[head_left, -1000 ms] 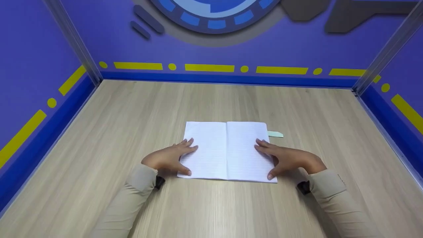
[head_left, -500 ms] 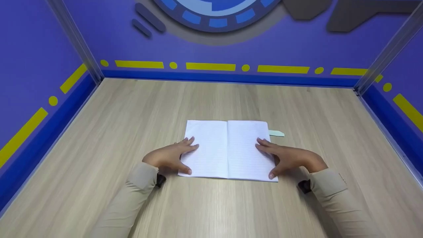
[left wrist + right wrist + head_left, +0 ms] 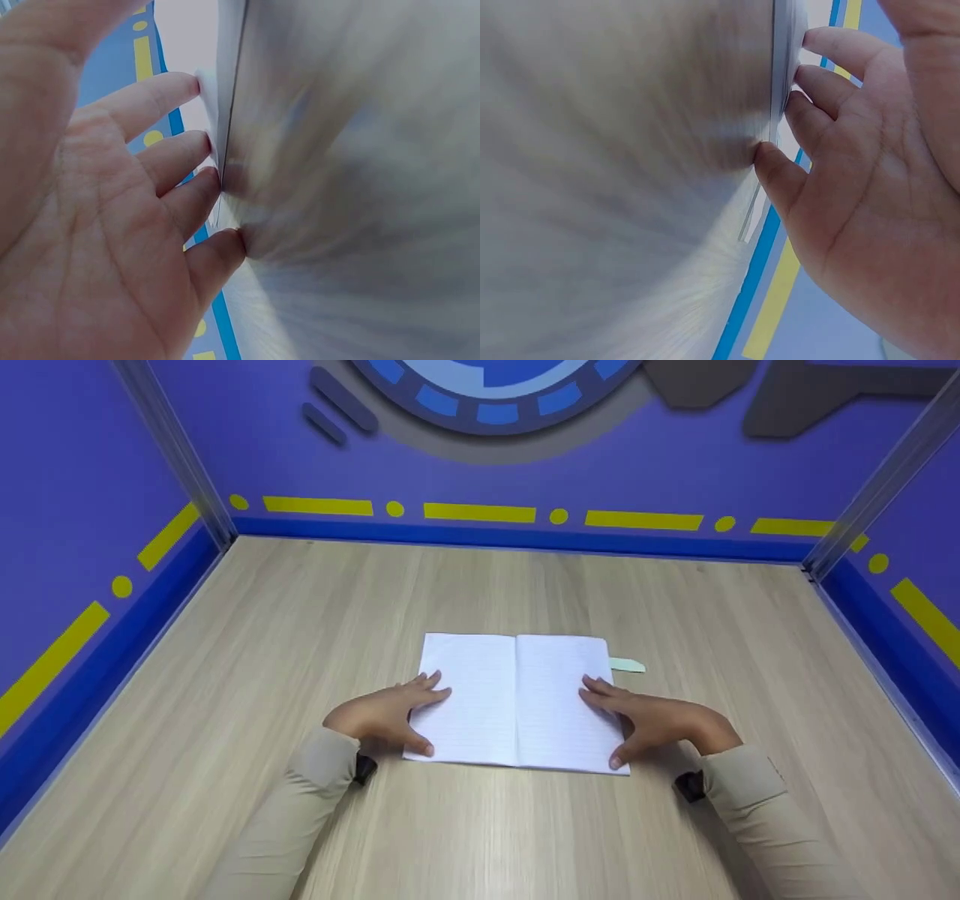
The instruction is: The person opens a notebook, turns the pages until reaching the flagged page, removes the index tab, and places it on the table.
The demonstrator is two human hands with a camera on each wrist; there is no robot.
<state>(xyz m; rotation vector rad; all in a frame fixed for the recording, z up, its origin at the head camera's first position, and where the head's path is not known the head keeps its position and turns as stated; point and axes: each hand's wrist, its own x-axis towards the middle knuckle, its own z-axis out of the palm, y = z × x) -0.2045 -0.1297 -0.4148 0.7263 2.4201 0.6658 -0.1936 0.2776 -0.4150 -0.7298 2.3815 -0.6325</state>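
An open notebook [image 3: 480, 705] with white lined pages lies flat on the table, its fold running down the middle. My left hand [image 3: 386, 712] rests on the left page's outer edge, thumb and fingertips spread over the paper. Mirroring it, my right hand [image 3: 652, 718] touches the outer edge of the right page. In the left wrist view, fingers [image 3: 176, 154] reach straight to the page edge, the little finger down at the tabletop. The right wrist view shows similarly extended fingers [image 3: 825, 94] against the notebook's side. From the notebook's right side sticks out a pale green strip [image 3: 628, 664].
The wood-grain table [image 3: 480, 592] is bounded by a purple back wall [image 3: 480, 484] with yellow markings and by side walls. Metal posts [image 3: 187, 472] stand at the back corners. Dark devices [image 3: 365, 769] sit at both wrists, below beige sleeves.
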